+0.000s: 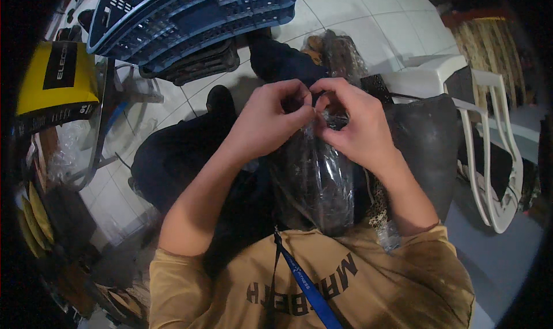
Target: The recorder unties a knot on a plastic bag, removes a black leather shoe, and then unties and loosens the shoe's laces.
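Observation:
A clear plastic bag with dark folded cloth inside lies lengthwise on my lap. My left hand and my right hand meet at the bag's far end, fingers pinched together on the gathered plastic there. Both hands grip the bag's mouth; what the fingertips hold beyond the plastic is hidden. A second clear bag with dark and orange contents lies just beyond my hands. Another packet with a leopard pattern sits under my right forearm.
A blue plastic basket stands at the upper left on the white tiled floor. A yellow and black box is at the left. A white plastic chair stands to the right, next to a dark cushion.

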A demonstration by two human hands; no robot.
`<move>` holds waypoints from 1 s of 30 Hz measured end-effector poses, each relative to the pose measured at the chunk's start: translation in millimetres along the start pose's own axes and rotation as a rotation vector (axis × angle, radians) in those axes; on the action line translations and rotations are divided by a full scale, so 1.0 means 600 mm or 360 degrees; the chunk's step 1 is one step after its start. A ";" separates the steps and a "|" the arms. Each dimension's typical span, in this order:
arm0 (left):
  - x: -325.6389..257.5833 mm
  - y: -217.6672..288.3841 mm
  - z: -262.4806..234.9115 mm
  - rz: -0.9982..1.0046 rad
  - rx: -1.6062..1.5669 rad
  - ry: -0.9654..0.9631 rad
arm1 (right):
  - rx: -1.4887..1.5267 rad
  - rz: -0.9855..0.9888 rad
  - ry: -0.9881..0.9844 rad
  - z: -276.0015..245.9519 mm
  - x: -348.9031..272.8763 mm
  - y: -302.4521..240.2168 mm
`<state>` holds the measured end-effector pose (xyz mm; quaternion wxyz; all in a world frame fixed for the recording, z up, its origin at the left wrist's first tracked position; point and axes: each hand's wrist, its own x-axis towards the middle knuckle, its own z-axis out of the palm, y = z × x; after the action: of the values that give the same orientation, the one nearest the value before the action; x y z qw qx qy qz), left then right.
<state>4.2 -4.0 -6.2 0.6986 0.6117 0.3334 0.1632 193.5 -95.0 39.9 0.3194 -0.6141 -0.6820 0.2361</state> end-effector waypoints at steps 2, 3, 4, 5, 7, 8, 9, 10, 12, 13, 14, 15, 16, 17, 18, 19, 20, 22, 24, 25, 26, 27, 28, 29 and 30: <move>-0.003 0.020 -0.005 0.0447 0.0697 0.0168 | -0.0144 -0.0098 0.0003 0.003 0.000 -0.002; -0.004 0.025 -0.007 0.0445 0.0695 0.0165 | -0.0145 -0.0094 0.0002 0.003 0.001 -0.004; -0.004 0.028 -0.010 0.0479 0.0831 0.0190 | -0.0204 -0.0134 -0.0019 0.001 0.004 -0.009; -0.004 0.029 -0.012 0.0514 0.0966 0.0214 | -0.0265 -0.0175 -0.0039 0.000 0.005 -0.011; -0.005 0.025 -0.006 0.0391 0.0839 0.0221 | -0.0275 -0.0209 -0.0031 -0.001 0.010 -0.011; -0.006 0.021 -0.004 0.0273 0.0710 0.0219 | -0.0288 -0.0238 -0.0018 -0.003 0.012 -0.011; -0.003 0.013 -0.008 0.0275 0.0711 0.0231 | -0.0288 -0.0249 -0.0021 -0.001 0.011 -0.007; 0.003 0.003 -0.014 0.0058 0.0352 0.0139 | -0.0080 -0.0090 0.0017 0.001 0.007 0.001; 0.007 -0.006 -0.018 -0.0150 -0.0007 0.0050 | 0.0127 0.0061 0.0054 -0.004 0.005 0.005; 0.005 -0.008 -0.016 -0.0151 -0.0088 -0.0004 | 0.0167 0.0107 0.0056 -0.010 0.006 0.003; 0.004 -0.009 -0.016 -0.0152 -0.0168 -0.0057 | 0.0207 0.0154 0.0059 -0.014 0.008 0.002; 0.003 -0.006 -0.014 -0.0147 -0.0169 -0.0062 | 0.0270 0.0177 0.0020 -0.018 0.008 0.003; 0.001 -0.001 -0.013 -0.0139 -0.0205 -0.0086 | 0.0266 0.0178 0.0023 -0.021 0.008 0.003; -0.001 0.002 -0.012 -0.0132 -0.0241 -0.0110 | 0.0236 0.0152 -0.0014 -0.025 0.009 0.001; 0.000 0.001 -0.011 -0.0127 -0.0240 -0.0107 | 0.0205 0.0120 -0.0052 -0.028 0.011 0.000; 0.001 -0.002 -0.011 -0.0114 -0.0224 -0.0109 | 0.0204 0.0114 -0.0053 -0.029 0.011 0.002; 0.000 -0.004 -0.011 -0.0103 -0.0207 -0.0110 | 0.0235 0.0136 -0.0075 -0.029 0.008 0.005; 0.003 -0.003 -0.011 -0.0124 -0.0234 -0.0143 | 0.0259 0.0158 -0.0088 -0.031 0.006 0.004; 0.003 -0.005 -0.009 -0.0151 -0.0258 -0.0175 | 0.0226 0.0210 -0.0141 -0.028 0.006 -0.003; 0.004 -0.009 -0.008 -0.0121 -0.0260 -0.0163 | 0.0228 0.0209 -0.0137 -0.024 0.007 0.000; 0.004 -0.010 -0.006 -0.0091 -0.0263 -0.0152 | 0.0121 0.0024 -0.0105 -0.017 0.008 0.007; 0.004 -0.010 -0.003 -0.0094 -0.0262 -0.0153 | 0.0014 -0.0160 -0.0077 -0.012 0.010 0.011; 0.005 -0.009 0.001 -0.0030 -0.0198 -0.0051 | 0.0016 -0.0157 -0.0077 -0.010 0.012 0.009; 0.004 -0.009 0.003 0.0034 -0.0134 0.0052 | -0.0032 -0.0228 -0.0045 -0.008 0.015 0.005; 0.004 -0.007 0.003 0.0033 -0.0136 0.0052 | -0.0083 -0.0299 -0.0013 -0.007 0.017 0.004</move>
<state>6.3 -4.5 -10.6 0.7168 0.5820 0.3311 0.1945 197.9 -84.9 42.6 0.3214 -0.5545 -0.7438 0.1897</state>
